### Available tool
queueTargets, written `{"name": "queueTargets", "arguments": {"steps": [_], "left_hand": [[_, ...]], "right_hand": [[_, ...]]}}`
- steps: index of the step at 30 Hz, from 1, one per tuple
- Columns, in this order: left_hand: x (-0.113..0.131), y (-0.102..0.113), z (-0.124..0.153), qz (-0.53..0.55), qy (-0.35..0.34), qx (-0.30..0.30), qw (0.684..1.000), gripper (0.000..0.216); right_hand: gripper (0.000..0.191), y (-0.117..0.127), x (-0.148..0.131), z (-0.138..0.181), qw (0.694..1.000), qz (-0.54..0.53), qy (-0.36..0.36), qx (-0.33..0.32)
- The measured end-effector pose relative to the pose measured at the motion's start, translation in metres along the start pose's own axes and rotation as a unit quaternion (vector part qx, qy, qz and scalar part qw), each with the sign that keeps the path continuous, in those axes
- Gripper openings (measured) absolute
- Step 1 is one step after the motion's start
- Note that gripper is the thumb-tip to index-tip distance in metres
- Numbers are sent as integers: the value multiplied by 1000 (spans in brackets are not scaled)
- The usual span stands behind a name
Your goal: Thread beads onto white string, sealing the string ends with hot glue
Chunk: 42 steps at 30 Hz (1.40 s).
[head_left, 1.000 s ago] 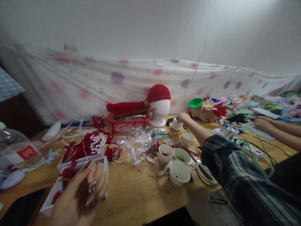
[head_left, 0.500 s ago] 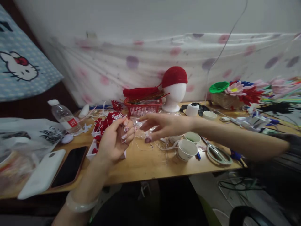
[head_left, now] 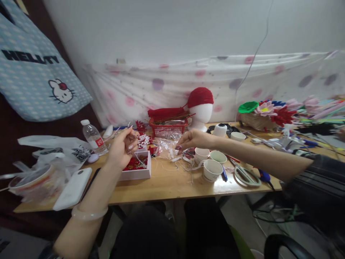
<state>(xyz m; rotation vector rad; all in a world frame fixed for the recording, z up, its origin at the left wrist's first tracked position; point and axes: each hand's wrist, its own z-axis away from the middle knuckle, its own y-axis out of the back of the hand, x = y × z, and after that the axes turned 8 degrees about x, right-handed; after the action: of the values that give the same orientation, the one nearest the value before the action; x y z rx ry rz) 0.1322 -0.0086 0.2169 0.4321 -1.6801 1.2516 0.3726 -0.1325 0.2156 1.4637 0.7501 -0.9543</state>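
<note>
My left hand (head_left: 124, 146) is raised above a white box (head_left: 138, 175) holding red and gold pieces. Its thumb and fingers are pinched together; whatever lies between them is too small to make out. A string of white beads (head_left: 144, 140) shows just beyond its fingertips. To the right, my right hand (head_left: 188, 139) points its closed fingertips down at a crinkled clear plastic bag (head_left: 167, 146). Whether those fingers grip the plastic or something small, I cannot tell. Thin white cord (head_left: 185, 166) lies loosely on the table below it.
Paper cups (head_left: 212, 171), a blue pen (head_left: 224, 174) and scissors on an oval dish (head_left: 248, 176) stand right of centre. Behind are a red basket (head_left: 168, 130) and a white foam head (head_left: 202, 114) in a red cap. A bottle (head_left: 94, 138) and white phone (head_left: 72, 189) are left.
My right hand has gone from spread fingers to closed fingertips over the plastic bag. My left hand stays pinched, shifted slightly left in view. The camera view has tilted up and turned left.
</note>
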Motion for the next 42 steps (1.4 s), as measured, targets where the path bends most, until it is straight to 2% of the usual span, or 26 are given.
{"name": "queueTargets", "arguments": {"steps": [6,11,14,16,19,22,26,30,32,36,39,42], "left_hand": [[-19,21,-18,-63,-27,53,996,25],[-30,39,-37,-100,-36,100,989,16],[-32,51,-47,-103,-54,123,986,14],[-30,58,-52,-108,-69,138,982,13],[-26,61,-54,-118,-94,139,979,10],[-25,47,-47,-129,-105,84,982,6],[-40,3,-28,-138,-86,-56,985,15],[-67,-32,-13,-161,1,-196,967,26],[-80,-35,-8,-176,37,-231,956,30],[-99,-24,-4,-212,78,-257,940,36],[-109,-15,-4,-239,78,-257,933,33],[-119,-4,-5,-260,57,-235,935,27]], "right_hand": [[12,32,11,16,995,-16,-52,82],[3,57,7,23,975,-78,-47,202],[13,74,6,20,960,-88,-42,264],[17,82,6,18,955,-74,-45,284],[18,83,4,17,962,-29,-47,269],[13,67,-6,16,975,41,-25,219],[5,23,-31,16,974,167,44,150],[6,-13,-43,19,948,277,108,111],[9,-20,-38,21,938,313,111,100],[13,-19,-19,21,925,361,82,86],[11,-21,-11,23,916,386,62,88],[17,-23,-11,39,902,414,48,111]]}}
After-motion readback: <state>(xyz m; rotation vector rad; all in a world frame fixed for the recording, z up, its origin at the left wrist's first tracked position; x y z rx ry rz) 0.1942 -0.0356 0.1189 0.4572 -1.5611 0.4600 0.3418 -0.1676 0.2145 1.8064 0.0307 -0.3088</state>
